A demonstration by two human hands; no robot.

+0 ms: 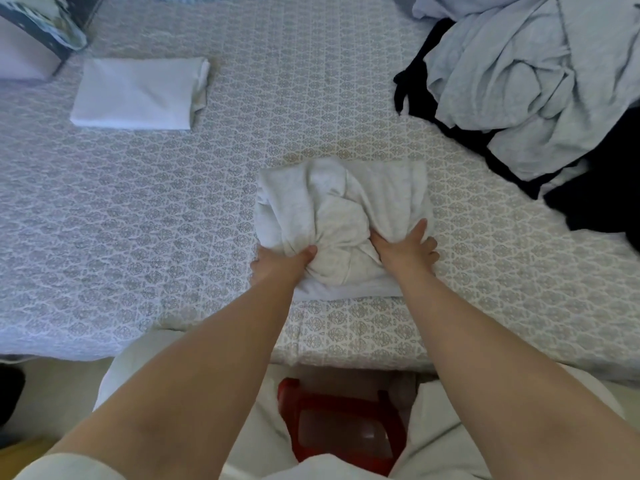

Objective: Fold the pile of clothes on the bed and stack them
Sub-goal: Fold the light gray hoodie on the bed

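Note:
A light grey garment, partly folded into a rough rectangle with bunched creases, lies on the bed in front of me. My left hand grips its near left edge, thumb on top of the cloth and fingers under it. My right hand grips the near right part, thumb pressed into the fabric, fingers curled beside the edge. A folded white garment lies flat at the far left. An unfolded pile of pale grey and black clothes sits at the far right.
The bed has a grey patterned cover, its near edge just below the garment. A dark-edged box or bag stands at the far left corner. A red stool is between my legs on the floor.

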